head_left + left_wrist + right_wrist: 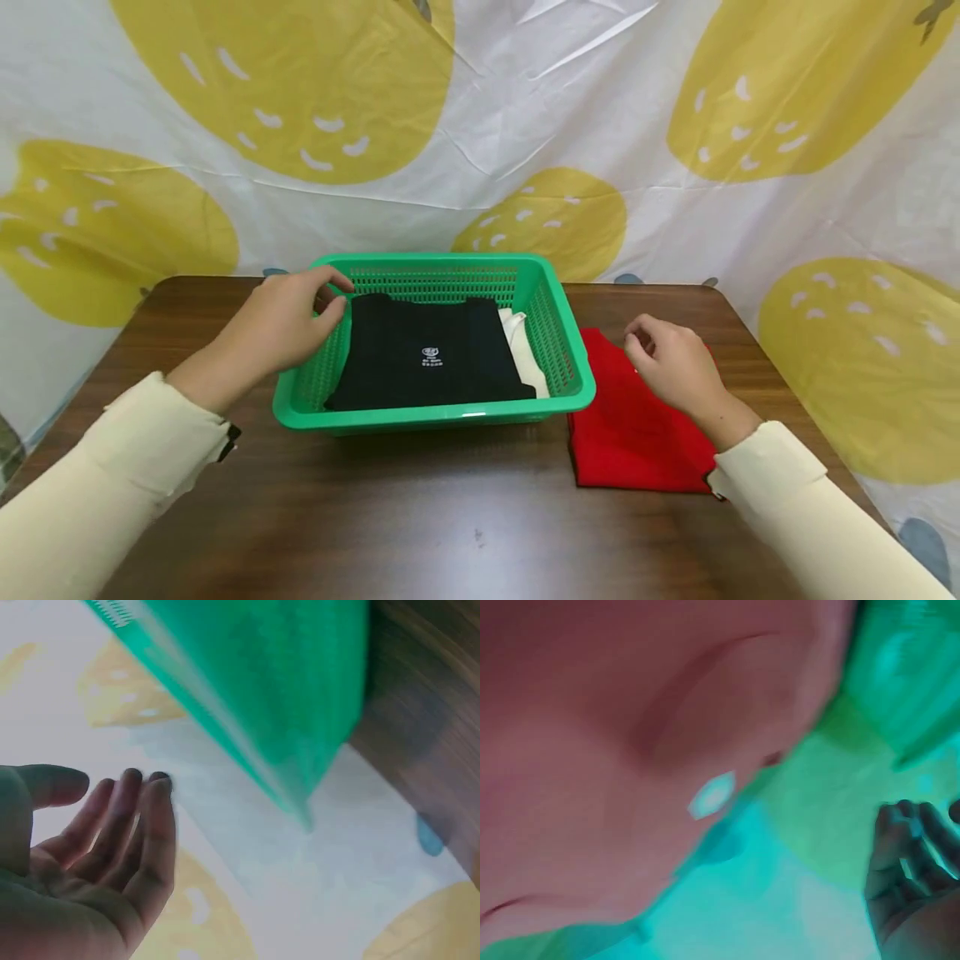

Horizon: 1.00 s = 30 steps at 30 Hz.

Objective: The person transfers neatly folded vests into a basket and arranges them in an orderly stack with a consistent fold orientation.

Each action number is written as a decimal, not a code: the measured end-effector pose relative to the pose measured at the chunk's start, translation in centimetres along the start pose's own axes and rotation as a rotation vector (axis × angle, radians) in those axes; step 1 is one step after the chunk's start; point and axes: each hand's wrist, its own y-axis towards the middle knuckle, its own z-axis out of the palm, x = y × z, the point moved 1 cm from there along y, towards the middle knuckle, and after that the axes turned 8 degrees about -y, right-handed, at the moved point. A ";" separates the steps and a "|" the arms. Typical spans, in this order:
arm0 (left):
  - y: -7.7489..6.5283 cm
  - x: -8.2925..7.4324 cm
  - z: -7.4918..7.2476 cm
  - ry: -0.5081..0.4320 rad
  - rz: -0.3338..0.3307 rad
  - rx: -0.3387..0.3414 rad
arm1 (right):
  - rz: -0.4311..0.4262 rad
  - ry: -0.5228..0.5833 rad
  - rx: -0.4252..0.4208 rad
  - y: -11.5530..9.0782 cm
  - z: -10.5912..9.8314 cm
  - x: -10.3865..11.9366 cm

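Left hand (288, 317) and right hand (677, 367) apart and empty, we'd best lift the red cloth (637, 446) at four o'clock flat, two-handed.

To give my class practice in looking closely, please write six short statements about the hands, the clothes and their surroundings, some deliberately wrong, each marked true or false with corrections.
1. A black garment lies inside the green basket. True.
2. A red cloth lies on the table, right of the basket. True.
3. The person grips the basket with both fists. False: the left hand and the right hand hold nothing.
4. A white cloth shows along the black garment's right side. True.
5. Plain blue fabric hangs behind the table. False: the backdrop is white with large yellow shapes.
6. The black garment bears no print. False: a small white print shows on it.
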 end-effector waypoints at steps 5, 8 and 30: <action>-3.1 -2.5 1.1 -0.051 0.178 -0.186 | 0.088 -0.176 0.278 -1.4 0.9 -3.6; -4.9 -4.3 2.8 -0.073 0.295 -0.230 | 0.103 -0.210 0.390 -1.6 1.5 -4.8; -8.8 -7.1 11.5 -0.178 0.316 0.076 | 0.096 -0.183 0.835 -1.7 2.6 -5.4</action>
